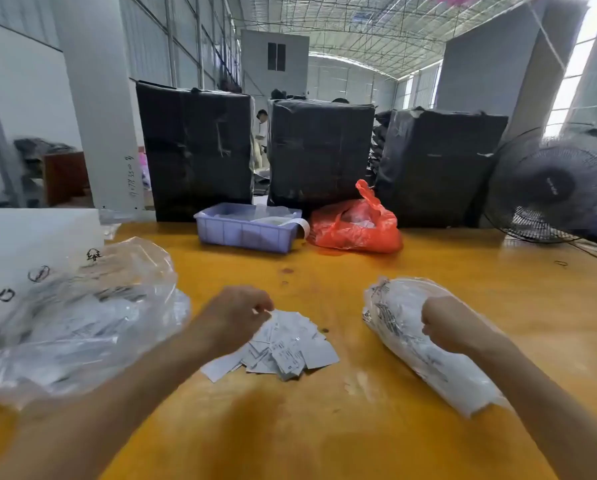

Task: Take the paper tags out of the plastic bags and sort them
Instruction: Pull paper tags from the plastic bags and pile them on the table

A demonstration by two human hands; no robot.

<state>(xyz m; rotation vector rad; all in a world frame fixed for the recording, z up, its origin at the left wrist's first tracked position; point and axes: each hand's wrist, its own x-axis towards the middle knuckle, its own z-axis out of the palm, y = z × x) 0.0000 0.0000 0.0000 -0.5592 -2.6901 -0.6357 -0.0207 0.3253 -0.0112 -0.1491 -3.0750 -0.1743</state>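
Two bare hands are seen above a yellow bench [325,427]. The left hand [236,315] is placed at the upper left edge of a loose pile of paper tags [283,344], which lies on the bench between the two arms. Its fingers are curled, and one tag at the top of the pile seems to be pinched between the fingertips. The right hand [446,323] is laid on a clear plastic bag [411,341] filled with white tags; its fingers are curled into the plastic, so the bag is gripped from above. This bag lies on the bench to the right of the pile, apart from it.

At the left side a larger heap of clear bags [75,317] with tags inside is spread over the bench edge, just beside the left forearm. Further back a pale purple tray [245,233] is set on the bench, and an orange plastic bag [356,223] is placed just beside it on the right. Behind them three black wrapped bales [319,150] are stood in a row. A dark fan [553,188] is seen at the far right.
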